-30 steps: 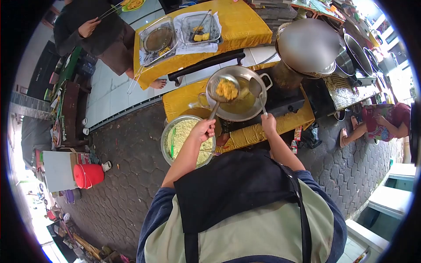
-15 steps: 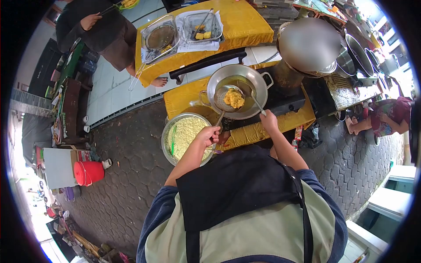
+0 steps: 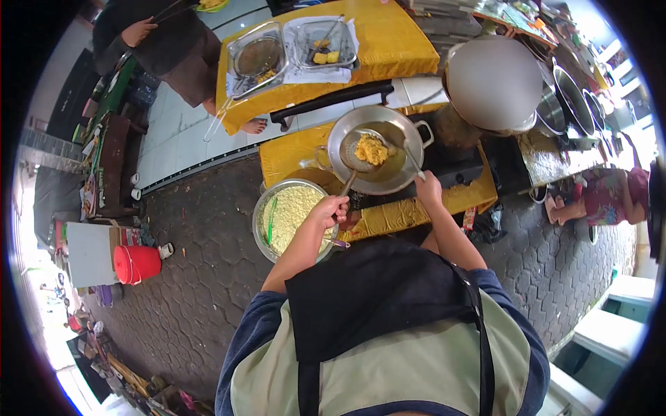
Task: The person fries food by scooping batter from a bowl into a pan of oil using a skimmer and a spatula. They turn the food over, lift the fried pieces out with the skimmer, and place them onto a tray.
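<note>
My left hand (image 3: 331,210) is closed round the handle of a round skimmer (image 3: 352,157), whose head is over the wide metal pan (image 3: 337,132). A clump of orange-yellow fried food (image 3: 371,149) lies on the skimmer. My right hand (image 3: 429,187) is wrapped round the handle of a metal utensil (image 3: 414,158) that reaches into the pan at the right of the food. Oil shows in the pan. Below and left of it stands a metal bowl (image 3: 259,232) of pale yellow mixture (image 3: 298,208), with a green-handled tool (image 3: 272,220) in it.
Beyond the pan, a yellow-covered table (image 3: 388,41) holds two trays, the right one (image 3: 297,59) with yellow pieces. Another person (image 3: 163,52) stands at the far left. A blurred round pot (image 3: 492,83) and large pans are at the right, near a seated person (image 3: 610,196). A red bucket (image 3: 139,264) sits left.
The utensil in my right hand has shifted and its head is closer to the skimmer's food. The skimmer stays over the pan. The whole view has shifted slightly.
</note>
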{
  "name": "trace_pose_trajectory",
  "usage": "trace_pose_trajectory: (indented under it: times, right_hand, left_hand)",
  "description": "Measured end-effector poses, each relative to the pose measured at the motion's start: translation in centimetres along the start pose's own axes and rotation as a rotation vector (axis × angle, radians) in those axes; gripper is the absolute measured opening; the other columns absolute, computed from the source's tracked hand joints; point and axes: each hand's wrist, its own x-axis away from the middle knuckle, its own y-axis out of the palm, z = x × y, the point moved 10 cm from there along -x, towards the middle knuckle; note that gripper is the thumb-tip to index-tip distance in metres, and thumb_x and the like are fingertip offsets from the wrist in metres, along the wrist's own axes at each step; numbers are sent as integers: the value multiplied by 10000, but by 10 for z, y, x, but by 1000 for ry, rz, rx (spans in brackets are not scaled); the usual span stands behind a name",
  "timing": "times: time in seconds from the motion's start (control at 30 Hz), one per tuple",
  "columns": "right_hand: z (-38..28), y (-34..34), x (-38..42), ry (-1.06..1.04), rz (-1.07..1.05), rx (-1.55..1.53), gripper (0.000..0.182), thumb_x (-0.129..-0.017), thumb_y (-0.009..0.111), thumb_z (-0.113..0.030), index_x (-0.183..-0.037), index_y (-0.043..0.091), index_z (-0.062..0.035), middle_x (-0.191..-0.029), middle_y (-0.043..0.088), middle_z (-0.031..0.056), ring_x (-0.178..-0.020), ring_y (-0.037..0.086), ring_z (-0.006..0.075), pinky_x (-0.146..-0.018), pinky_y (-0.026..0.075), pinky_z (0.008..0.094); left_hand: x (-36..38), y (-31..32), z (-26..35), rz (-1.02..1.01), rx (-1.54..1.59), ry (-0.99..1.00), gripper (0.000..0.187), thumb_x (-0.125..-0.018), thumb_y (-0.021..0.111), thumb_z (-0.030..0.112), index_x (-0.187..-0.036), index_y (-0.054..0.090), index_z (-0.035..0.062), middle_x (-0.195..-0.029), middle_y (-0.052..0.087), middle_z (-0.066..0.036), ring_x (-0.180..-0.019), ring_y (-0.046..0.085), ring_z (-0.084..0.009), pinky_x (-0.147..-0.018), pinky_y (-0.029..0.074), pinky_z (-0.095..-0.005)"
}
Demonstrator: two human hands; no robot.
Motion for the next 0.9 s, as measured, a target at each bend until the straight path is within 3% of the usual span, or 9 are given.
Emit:
trace_pose_trajectory:
  times: [0.2,0.3,0.37,0.47,0.53,0.67,0.77,0.83,0.9]
  right_hand:
    - [-14,-8,-18,-78,-86,17,304,-807,500,-221,-991,502,21,-930,559,246,-912,502,415,-745,403,441]
    - [7,-14,-40,-9,-20,-107,276,-793,521,-208,-937,519,28,-807,570,206,-746,548,363,-656,422,390]
    - [34,0,-40,269,-161,-459,233,-782,537,-196,-879,530,16,-652,518,102,-557,496,223,-524,388,334]
    - [37,6,-41,205,-199,-661,170,-785,516,-211,-814,500,-45,-548,372,-3,-329,314,101,-309,231,269]
    - [55,13,-49,130,-162,-550,158,-775,518,-211,-772,487,-57,-553,395,-2,-327,319,104,-302,245,263]
    - [55,20,-39,222,-197,-629,152,-767,516,-205,-740,477,-60,-550,394,-2,-338,329,104,-299,247,265]
    - [58,23,-44,153,-158,-554,146,-761,519,-198,-734,486,-59,-544,394,-1,-350,340,107,-303,251,264]
    - [57,21,-42,215,-181,-473,219,-755,555,-203,-827,555,4,-574,475,26,-507,433,138,-473,349,301]
    - [54,19,-42,213,-164,-443,230,-753,558,-210,-829,559,7,-581,490,38,-518,451,145,-483,359,304]
  left_hand:
    - [6,14,19,10,68,-27,76,-827,541,125,-824,477,83,-602,419,22,-409,326,-47,-389,258,-207]
    - [16,20,36,-33,124,-22,84,-829,541,131,-848,488,69,-595,396,33,-408,316,-37,-389,248,-199]
    - [31,22,55,-78,167,-1,97,-833,536,134,-872,495,55,-591,381,38,-408,310,-31,-389,242,-194]
    - [60,14,101,-123,195,72,155,-845,517,139,-941,508,18,-583,348,47,-409,299,-19,-386,231,-179]
    - [80,3,145,-163,188,176,177,-845,519,145,-963,511,13,-584,353,46,-410,302,-19,-377,229,-180]
    - [107,-40,249,95,49,426,166,-829,543,144,-949,515,32,-570,371,30,-401,310,-46,-359,236,-200]
    - [99,-78,319,270,-21,575,126,-796,547,128,-790,460,38,-542,392,16,-375,327,-77,-345,263,-219]
    - [93,-111,363,554,-288,728,124,-770,535,113,-795,461,17,-581,484,-35,-391,416,-119,-347,332,-260]
    - [90,-115,383,747,-483,733,150,-757,530,112,-826,469,-6,-636,533,-82,-425,479,-149,-365,373,-288]
